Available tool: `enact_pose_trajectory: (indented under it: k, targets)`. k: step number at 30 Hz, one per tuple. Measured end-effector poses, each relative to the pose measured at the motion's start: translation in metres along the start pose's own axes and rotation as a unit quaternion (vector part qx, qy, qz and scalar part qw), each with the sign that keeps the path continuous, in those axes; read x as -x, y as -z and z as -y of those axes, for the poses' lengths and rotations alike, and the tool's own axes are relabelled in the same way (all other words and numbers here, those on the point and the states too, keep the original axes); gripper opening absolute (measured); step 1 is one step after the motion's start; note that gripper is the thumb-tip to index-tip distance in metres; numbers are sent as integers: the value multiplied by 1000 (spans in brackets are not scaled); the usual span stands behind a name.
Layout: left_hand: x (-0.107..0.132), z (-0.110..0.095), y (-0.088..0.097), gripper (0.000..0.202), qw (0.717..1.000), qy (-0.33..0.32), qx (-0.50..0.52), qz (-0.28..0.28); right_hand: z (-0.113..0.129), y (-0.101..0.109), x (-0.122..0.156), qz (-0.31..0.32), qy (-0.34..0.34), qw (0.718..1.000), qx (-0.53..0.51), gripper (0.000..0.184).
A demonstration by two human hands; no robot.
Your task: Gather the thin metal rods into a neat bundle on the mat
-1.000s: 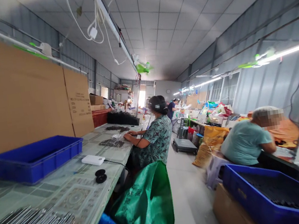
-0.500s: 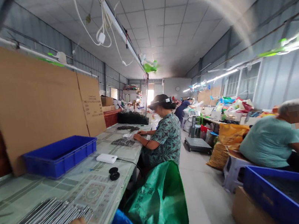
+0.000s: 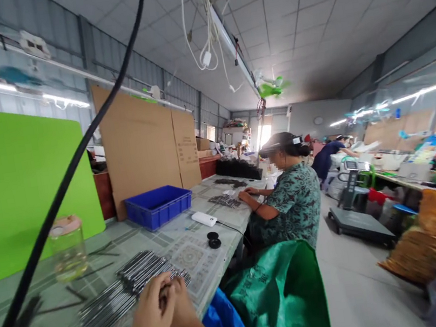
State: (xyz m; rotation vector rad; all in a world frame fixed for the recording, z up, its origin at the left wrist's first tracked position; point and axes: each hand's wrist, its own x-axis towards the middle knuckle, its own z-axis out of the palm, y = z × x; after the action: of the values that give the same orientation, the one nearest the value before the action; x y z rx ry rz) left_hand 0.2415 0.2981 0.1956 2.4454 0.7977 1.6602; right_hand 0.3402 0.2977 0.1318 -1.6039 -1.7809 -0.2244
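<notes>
My left hand (image 3: 151, 307) and my right hand (image 3: 182, 306) are pressed together above the near edge of the table, with fingers curled in. Whatever lies between them, if anything, is hidden by the fingers. Just beyond and to the left lie two bunches of thin silver metal rods: the farther bunch (image 3: 141, 267) is partly covered by my hands, and the nearer bunch (image 3: 107, 311) spreads to the left. Several dark thin strips (image 3: 73, 294) are scattered farther left on the patterned tablecloth.
A blue bin (image 3: 159, 211), a white power bank (image 3: 204, 219), a black spool (image 3: 213, 239) and a jar (image 3: 68, 251) stand on the table. A co-worker (image 3: 293, 201) sits farther along. A green bag (image 3: 279, 299) hangs by the edge. A black cable (image 3: 87, 136) crosses the view.
My view has swung left, bringing in the green board, jar and black cable. One hand showed by the rods before; now both hands are in view, brought together.
</notes>
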Motion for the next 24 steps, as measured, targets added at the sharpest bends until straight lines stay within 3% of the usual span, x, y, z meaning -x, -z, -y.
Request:
enact_pose_trajectory:
  k: [4,8,14,24]
  targets:
    - [16,45,0,21,996,5,-74,55,-11,-10,5,-18,-52,998,-25,14]
    - [30,62,-1,20,989,1,-120,86,-13,-12,8,-3,-72,997,-37,14]
    - [36,73,0,22,987,17,-135,90,-11,-10,8,17,-75,997,-20,16]
    - [39,70,-3,21,986,35,-104,128,-12,-10,9,-11,-87,996,-11,20]
